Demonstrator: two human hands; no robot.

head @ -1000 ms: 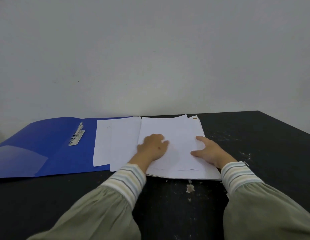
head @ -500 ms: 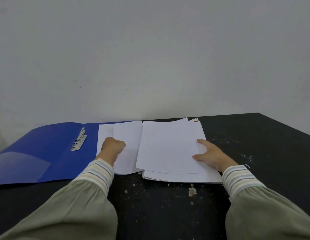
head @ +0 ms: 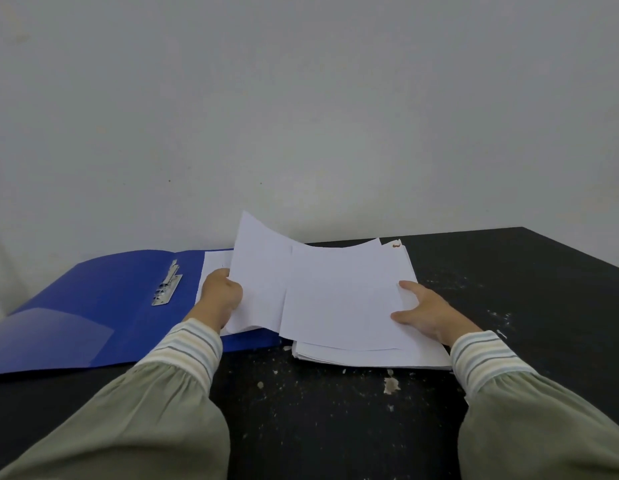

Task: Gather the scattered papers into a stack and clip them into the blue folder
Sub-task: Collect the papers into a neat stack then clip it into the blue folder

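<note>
A blue folder (head: pixel 93 306) lies open on the black table, its metal clip (head: pixel 168 285) near the spine. My left hand (head: pixel 221 296) grips a white sheet (head: pixel 258 282) by its left edge; the sheet is lifted and tilted up over the folder's right side. Another sheet (head: pixel 211 265) lies flat beneath it on the folder. To the right sits a stack of white papers (head: pixel 342 299). My right hand (head: pixel 425 313) rests on the stack's right edge, thumb on top, fingers spread.
The black table (head: pixel 526 289) is speckled with pale flecks and a chip (head: pixel 391 384) near the stack's front edge. A plain grey wall stands right behind the table. The table's right edge runs diagonally at far right.
My left hand left the stack, went left to the loose sheets on the folder, took hold of one and lifted it. My right hand has stayed on the stack.
</note>
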